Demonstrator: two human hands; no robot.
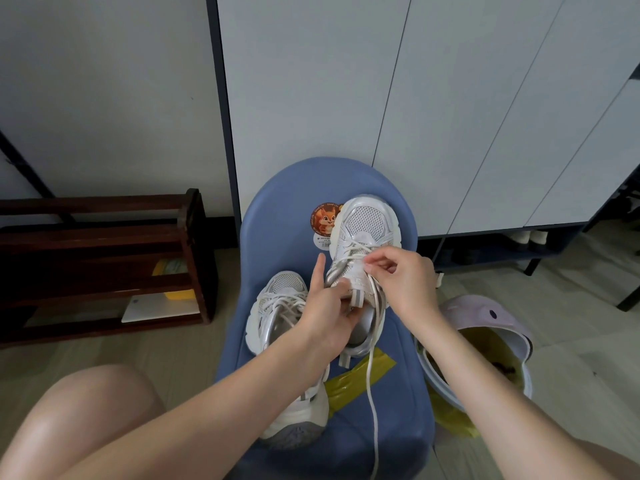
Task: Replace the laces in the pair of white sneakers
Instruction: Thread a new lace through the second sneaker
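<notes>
On the blue stool [381, 393], lace being worked at the far sneaker.
Loose lace [372, 393] trails toward 6 o'clock; left hand [329, 306] grips the tongue, forefinger out; right hand [398, 275] pinches lace at the eyelets of far sneaker [367, 220], 12 o'clock. Second sneaker [273, 306] at 9 o'clock. Lace best fed flat, tongue held steady.

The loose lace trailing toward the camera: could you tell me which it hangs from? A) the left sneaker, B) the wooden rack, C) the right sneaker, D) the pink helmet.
C: the lace runs down from the right sneaker, where the right hand pinches the lacing.
</notes>
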